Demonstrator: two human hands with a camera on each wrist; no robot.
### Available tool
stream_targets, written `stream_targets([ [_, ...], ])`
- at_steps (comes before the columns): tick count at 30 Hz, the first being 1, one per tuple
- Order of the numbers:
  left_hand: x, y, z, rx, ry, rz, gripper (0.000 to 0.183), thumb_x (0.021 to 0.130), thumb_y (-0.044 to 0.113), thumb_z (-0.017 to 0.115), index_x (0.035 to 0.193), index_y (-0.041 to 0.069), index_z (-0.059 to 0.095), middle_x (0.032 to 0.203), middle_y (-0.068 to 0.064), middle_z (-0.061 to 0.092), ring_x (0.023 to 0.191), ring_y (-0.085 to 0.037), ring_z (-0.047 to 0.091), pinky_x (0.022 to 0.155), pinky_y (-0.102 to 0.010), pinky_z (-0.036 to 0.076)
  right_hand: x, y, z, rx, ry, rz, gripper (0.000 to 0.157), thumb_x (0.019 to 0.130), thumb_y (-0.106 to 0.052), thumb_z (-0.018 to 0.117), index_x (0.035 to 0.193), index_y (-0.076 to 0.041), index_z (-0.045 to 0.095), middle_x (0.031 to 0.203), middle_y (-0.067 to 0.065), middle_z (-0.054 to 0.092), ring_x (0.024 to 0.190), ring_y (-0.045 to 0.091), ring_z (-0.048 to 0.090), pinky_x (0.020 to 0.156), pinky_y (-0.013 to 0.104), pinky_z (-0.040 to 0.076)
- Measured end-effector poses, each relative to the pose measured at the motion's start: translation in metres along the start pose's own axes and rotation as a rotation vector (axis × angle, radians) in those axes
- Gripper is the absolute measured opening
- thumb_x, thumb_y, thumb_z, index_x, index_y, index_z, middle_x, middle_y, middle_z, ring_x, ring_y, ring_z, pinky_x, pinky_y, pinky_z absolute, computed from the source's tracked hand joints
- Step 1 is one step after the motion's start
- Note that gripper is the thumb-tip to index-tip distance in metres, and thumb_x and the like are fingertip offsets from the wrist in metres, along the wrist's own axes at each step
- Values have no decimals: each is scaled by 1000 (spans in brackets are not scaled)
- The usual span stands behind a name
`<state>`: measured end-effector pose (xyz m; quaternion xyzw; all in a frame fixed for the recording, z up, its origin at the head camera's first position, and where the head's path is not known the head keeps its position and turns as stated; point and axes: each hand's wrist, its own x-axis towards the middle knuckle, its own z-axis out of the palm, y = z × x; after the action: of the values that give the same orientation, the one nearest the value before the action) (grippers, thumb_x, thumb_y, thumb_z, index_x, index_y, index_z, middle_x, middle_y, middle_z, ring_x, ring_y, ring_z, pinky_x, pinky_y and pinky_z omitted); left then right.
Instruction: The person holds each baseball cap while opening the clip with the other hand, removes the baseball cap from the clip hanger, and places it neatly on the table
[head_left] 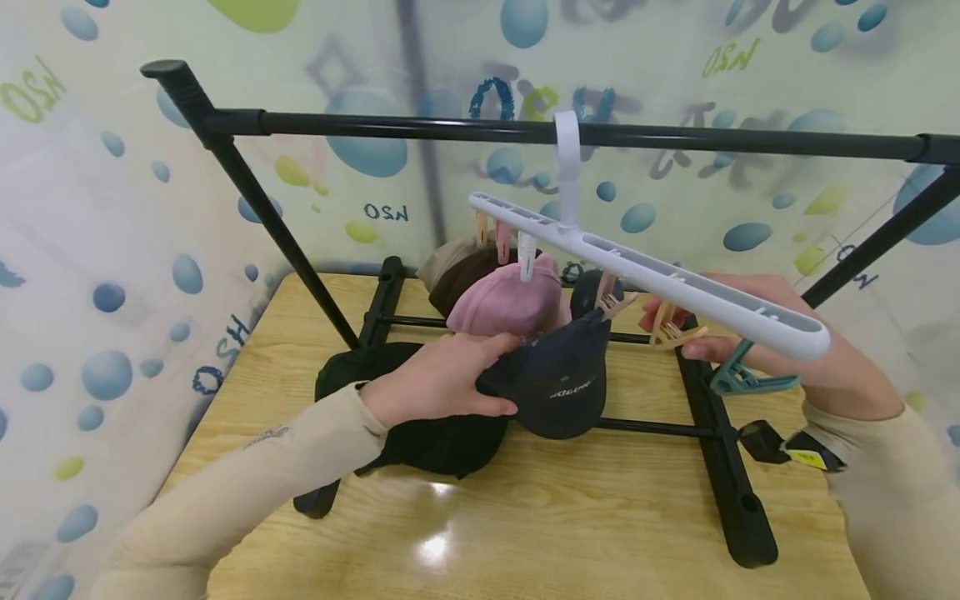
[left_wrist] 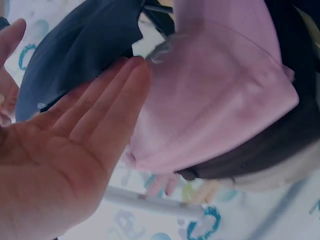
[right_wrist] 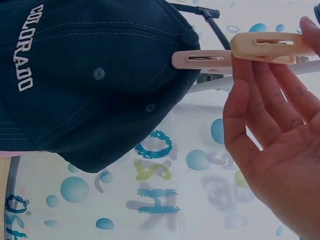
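Observation:
A navy cap with white lettering hangs by a pinkish clothespin from the white clip hanger. My left hand holds that cap at its side, thumb in front and straight fingers behind; the left wrist view shows its palm. With my right hand I pinch a pale orange clothespin right of the pinkish one, under the hanger. A teal clothespin hangs at the hanger's near end. Behind the navy cap hang a pink cap, a dark brown cap and a beige cap.
A black rack bar carries the hanger's hook. The rack's feet stand on a wooden table. Dark green headwear lies on the table beneath my left forearm. A patterned curtain surrounds the table behind and left.

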<state>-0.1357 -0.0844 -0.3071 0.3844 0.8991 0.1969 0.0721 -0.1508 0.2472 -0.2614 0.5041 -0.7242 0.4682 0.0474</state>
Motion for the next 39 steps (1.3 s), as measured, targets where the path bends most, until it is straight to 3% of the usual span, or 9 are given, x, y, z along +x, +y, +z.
stream_targets([
  [5,11,2,6,-75,13,54,50,83,30,78,121,7,56,103,1,63,83,-12,55,75,-27,47,-2,1,2,-81,20,24,41,81,-19,79,119,-11,67,100,-6,69,81,6,60,68,16,42],
  [8,16,1,10,-101,10,68,41,84,27,77,114,6,58,91,2,60,76,-11,53,68,-25,45,-3,2,2,-120,39,27,42,82,-27,78,122,-20,66,94,-10,67,73,3,56,60,16,39],
  [12,20,1,16,-97,11,78,24,87,21,74,102,6,62,77,5,56,68,-10,51,60,-23,42,-2,4,1,-45,0,-12,47,84,-23,77,127,-13,62,101,-6,68,79,5,57,63,16,40],
  [15,22,1,20,-84,33,90,15,89,16,71,97,7,63,73,5,56,65,-9,51,58,-23,40,0,7,0,11,-56,-41,50,83,-10,76,128,1,57,112,1,68,92,8,61,74,17,43],
  [16,22,1,21,-80,43,96,13,89,15,71,96,7,63,74,5,56,65,-10,51,58,-23,40,0,7,0,-9,-60,-37,51,82,-8,77,129,1,57,113,0,68,93,8,62,75,17,44],
  [24,23,1,22,-86,55,104,7,89,12,69,92,8,65,72,5,56,64,-10,50,58,-24,40,1,7,2,-112,-102,98,71,63,18,76,129,-4,57,117,0,65,98,10,61,82,19,44],
  [31,22,2,22,-93,64,118,6,89,10,69,89,6,65,70,5,53,62,-10,49,57,-24,39,-2,7,-7,-189,-161,282,70,77,7,75,138,-16,50,119,-9,58,89,9,57,72,23,44],
  [35,23,1,22,-89,59,119,6,89,9,69,90,5,65,70,4,54,62,-10,49,56,-23,39,-2,14,-9,4,-151,351,58,88,11,60,140,-10,45,117,4,55,90,19,55,71,26,48],
  [39,24,0,22,-81,53,119,6,89,10,69,91,5,65,72,4,57,62,-10,51,58,-24,41,5,15,-5,159,-119,381,52,93,12,49,141,-6,42,125,15,48,97,27,50,77,29,47],
])
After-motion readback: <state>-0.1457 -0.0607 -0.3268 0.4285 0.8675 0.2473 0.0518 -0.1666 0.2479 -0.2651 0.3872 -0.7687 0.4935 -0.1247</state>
